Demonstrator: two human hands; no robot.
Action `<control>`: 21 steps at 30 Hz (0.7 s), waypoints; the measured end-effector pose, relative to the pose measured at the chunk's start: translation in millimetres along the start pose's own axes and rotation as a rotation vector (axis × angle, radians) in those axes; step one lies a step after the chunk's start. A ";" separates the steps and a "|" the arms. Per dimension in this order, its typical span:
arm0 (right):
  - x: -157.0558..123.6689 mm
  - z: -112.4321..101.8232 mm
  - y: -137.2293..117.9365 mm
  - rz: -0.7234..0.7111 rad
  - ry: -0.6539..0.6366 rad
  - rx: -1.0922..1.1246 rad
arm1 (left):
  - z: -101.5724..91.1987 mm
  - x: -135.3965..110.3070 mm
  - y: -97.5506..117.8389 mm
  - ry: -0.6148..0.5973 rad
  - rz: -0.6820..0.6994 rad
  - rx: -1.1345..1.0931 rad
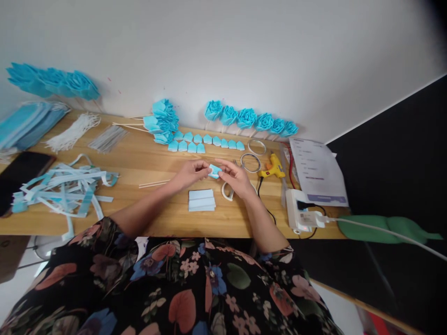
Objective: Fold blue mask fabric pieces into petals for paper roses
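My left hand (189, 174) and right hand (236, 178) both pinch a small blue piece (214, 171) by thumb and fingers, over the middle of the wooden surface (129, 160). Pale blue stack (201, 200) toward the near edge; pointed blue pieces (207, 139) in rows toward the far edge; yellow glue gun (274, 168) toward the right edge.

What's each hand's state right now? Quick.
Left hand: closed, holding one side of the small blue piece.
Right hand: closed, holding the same piece from the other side.
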State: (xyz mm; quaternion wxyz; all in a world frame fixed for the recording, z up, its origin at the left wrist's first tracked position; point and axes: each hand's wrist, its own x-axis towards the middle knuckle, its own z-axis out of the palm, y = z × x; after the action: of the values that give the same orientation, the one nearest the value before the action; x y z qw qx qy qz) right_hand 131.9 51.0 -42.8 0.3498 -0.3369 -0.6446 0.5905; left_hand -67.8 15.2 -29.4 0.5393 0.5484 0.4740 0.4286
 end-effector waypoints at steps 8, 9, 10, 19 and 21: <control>1.2 -1.2 2.0 0.001 0.043 -0.012 | 0.1 0.4 -2.5 -0.005 0.008 -0.001; 1.3 -0.9 2.1 0.005 0.048 -0.008 | 0.0 0.6 -3.1 -0.009 0.012 -0.001; 1.3 -0.7 2.2 0.011 0.051 -0.002 | -0.1 0.7 -3.6 -0.012 0.017 -0.002; 0.9 0.8 0.6 0.016 0.064 -0.032 | 1.0 1.8 -7.0 -0.034 0.028 -0.015; 0.7 1.1 0.3 0.016 0.071 -0.056 | 1.6 2.3 -7.9 -0.038 0.018 -0.004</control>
State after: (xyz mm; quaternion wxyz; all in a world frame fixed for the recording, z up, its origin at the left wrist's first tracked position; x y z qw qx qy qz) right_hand 130.6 51.0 -43.1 0.3582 -0.3726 -0.6454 0.5625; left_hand -66.3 16.9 -37.4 0.5454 0.5595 0.4578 0.4241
